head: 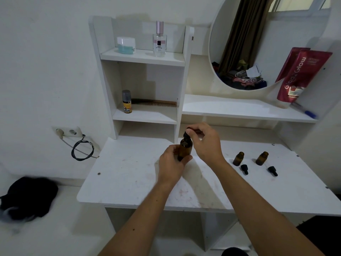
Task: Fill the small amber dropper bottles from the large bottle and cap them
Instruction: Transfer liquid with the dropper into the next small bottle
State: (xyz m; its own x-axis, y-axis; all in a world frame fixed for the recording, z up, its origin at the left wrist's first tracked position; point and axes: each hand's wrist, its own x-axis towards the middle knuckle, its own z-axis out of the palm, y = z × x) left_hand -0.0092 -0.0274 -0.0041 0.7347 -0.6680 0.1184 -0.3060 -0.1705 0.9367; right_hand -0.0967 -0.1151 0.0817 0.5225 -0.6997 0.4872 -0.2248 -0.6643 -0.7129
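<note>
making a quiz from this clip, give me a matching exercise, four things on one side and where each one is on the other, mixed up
Things
1. large amber bottle
2. perfume bottle
3. red tube
4. comb

Places
A. leaning beside the round mirror
B. top shelf, right of the white jar
C. held in the left hand
D. lower shelf, behind the yellow can

Pairs: 1-C, 2-B, 3-A, 4-D

Large bottle (185, 149): lower body hidden behind left hand (172, 166).
Its cap (186, 134): top covered by right hand (204, 143) fingers.
Fill level: cannot tell.
Dark cloth (27, 198): blurred, cut by left edge.
Tube (299, 76) small print: unreadable.
</note>
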